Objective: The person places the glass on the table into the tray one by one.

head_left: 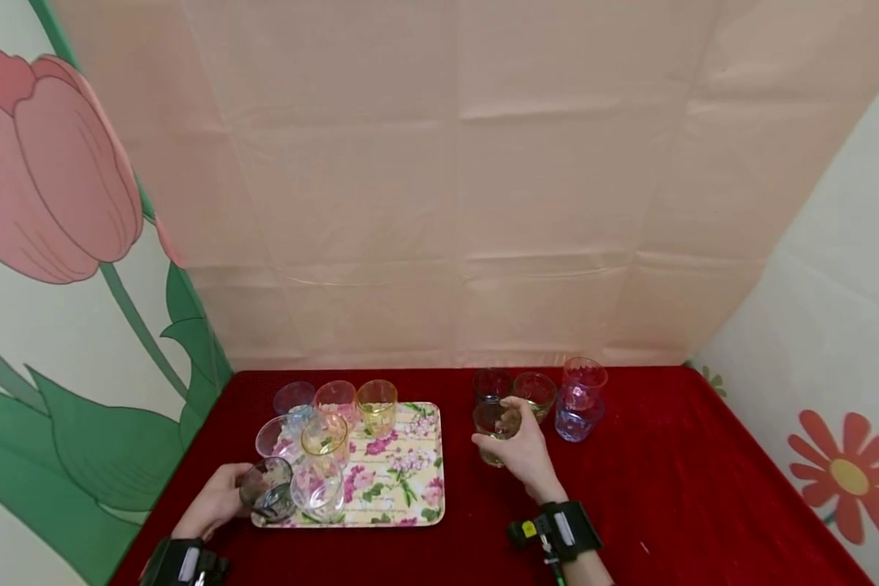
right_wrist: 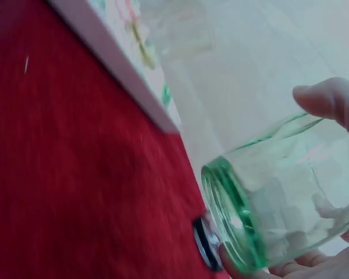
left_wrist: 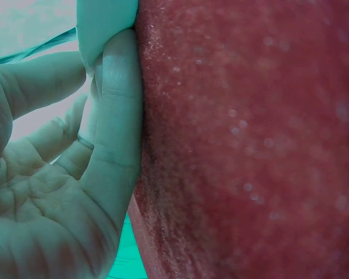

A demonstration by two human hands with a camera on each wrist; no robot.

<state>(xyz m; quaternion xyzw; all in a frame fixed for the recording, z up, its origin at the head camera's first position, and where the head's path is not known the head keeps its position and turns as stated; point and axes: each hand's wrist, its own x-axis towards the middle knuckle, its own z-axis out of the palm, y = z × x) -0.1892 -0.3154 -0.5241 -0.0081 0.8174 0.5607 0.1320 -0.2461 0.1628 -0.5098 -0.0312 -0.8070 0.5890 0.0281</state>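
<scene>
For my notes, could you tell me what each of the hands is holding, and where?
The left hand grips a dark glass by its side; the right hand grips a greenish glass around its side wall.

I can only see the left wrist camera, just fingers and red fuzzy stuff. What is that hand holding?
Observer: The left hand grips a dark glass at the near left corner of a flowered tray.
Operator: Is the other hand busy too?
Observer: Yes, the right hand holds a clear greenish glass over the red tablecloth.
Operator: Are there more glasses?
Observer: Several coloured ones stand on the tray, and a few more stand behind the right hand.
</scene>
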